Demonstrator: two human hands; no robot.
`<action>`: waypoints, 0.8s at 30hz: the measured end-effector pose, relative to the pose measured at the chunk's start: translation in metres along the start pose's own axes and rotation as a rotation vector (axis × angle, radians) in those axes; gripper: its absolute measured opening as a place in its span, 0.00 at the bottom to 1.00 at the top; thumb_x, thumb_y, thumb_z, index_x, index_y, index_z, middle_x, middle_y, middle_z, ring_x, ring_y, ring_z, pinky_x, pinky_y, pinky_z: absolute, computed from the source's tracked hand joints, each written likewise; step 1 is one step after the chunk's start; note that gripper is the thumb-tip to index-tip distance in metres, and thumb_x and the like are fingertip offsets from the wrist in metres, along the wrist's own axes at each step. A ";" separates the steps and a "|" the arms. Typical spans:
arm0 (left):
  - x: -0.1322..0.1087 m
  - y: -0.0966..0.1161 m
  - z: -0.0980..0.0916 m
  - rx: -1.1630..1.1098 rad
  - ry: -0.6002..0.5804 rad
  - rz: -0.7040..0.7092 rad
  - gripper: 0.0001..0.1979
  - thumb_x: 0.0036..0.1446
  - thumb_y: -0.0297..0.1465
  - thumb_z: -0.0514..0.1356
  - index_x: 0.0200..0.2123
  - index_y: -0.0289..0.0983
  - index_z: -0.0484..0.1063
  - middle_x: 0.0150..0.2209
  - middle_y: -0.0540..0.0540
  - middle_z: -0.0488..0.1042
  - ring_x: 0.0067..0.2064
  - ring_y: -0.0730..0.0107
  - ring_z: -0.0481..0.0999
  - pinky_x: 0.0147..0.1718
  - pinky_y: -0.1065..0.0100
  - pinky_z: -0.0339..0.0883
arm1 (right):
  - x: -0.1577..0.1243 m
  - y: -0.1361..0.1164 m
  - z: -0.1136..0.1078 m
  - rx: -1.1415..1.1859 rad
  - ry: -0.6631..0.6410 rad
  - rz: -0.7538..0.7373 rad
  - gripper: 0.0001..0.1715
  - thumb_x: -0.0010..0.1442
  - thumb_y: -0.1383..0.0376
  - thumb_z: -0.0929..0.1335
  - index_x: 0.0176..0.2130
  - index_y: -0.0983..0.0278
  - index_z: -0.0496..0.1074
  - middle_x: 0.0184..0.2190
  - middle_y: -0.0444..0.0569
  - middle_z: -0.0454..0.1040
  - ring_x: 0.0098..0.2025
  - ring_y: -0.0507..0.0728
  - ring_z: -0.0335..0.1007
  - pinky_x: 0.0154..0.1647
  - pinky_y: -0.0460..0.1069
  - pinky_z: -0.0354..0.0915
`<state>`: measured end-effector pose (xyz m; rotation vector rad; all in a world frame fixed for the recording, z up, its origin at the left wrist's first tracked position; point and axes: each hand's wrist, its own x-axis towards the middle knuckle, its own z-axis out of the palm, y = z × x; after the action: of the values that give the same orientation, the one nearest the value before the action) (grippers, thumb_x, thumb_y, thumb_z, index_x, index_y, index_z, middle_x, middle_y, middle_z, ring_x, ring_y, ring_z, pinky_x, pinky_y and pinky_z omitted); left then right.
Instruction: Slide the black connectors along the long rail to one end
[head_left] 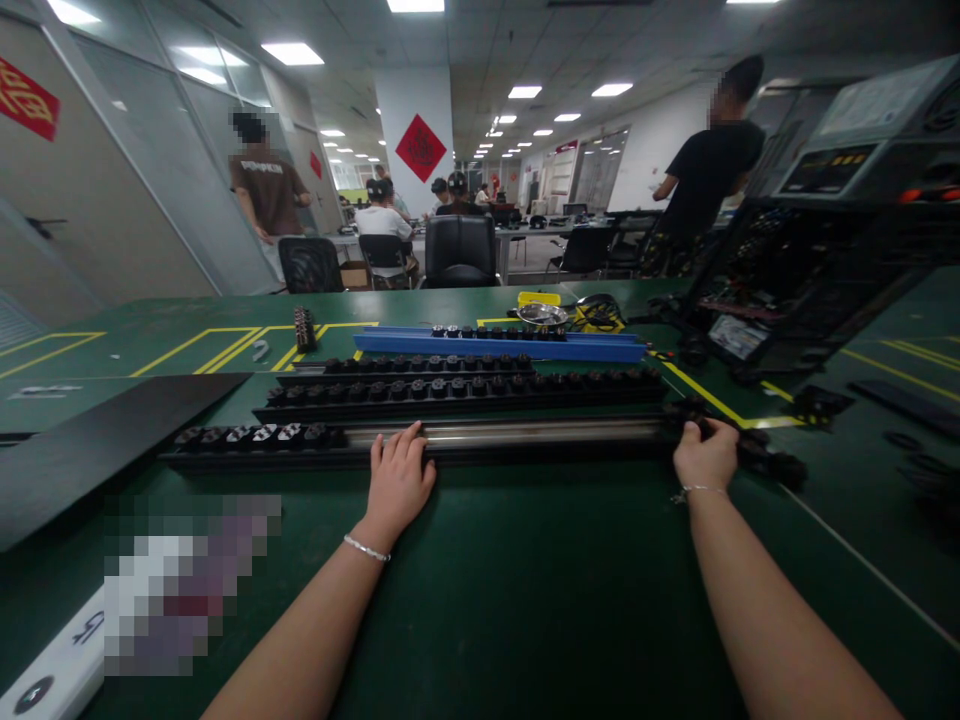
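Observation:
A long black power track rail (525, 452) lies across the table in front of me, with a bare metallic strip along its middle. Several round socket modules (264, 434) sit in its left part, some black and some pale-faced. My left hand (399, 475) rests on the rail just right of those modules, fingers laid over the strip and slightly apart. At the rail's right end, my right hand (705, 455) is closed in a pinch on a black socket module (686, 412), partly hidden by the fingers. More dark pieces (772, 462) lie just right of that hand.
Behind are two more black rails (465, 398) with modules and a blue rail (495, 343). A metal bowl (541, 315) stands beyond. An open-sided machine (780, 270) is at right, a dark panel (112, 440) at left. Several people are in the background.

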<state>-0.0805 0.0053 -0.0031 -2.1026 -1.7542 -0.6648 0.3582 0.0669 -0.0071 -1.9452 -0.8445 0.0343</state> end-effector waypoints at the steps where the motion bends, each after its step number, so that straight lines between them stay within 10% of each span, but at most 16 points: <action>1: 0.000 0.000 0.000 -0.001 -0.002 -0.001 0.12 0.57 0.31 0.52 0.44 0.38 0.68 0.58 0.41 0.66 0.56 0.55 0.65 0.60 0.48 0.46 | 0.000 0.000 0.000 0.005 0.000 -0.006 0.23 0.54 0.60 0.63 0.48 0.68 0.64 0.44 0.58 0.68 0.46 0.64 0.65 0.52 0.59 0.60; 24: 0.000 0.001 -0.001 -0.008 0.001 -0.014 0.13 0.56 0.32 0.53 0.44 0.39 0.69 0.57 0.41 0.67 0.55 0.55 0.66 0.60 0.48 0.46 | 0.017 0.006 -0.011 -0.033 0.013 0.068 0.19 0.53 0.63 0.63 0.45 0.67 0.63 0.42 0.58 0.66 0.44 0.62 0.63 0.51 0.56 0.58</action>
<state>-0.0797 0.0047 -0.0020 -2.0969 -1.7702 -0.6768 0.3779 0.0662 -0.0005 -2.0025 -0.7752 0.0481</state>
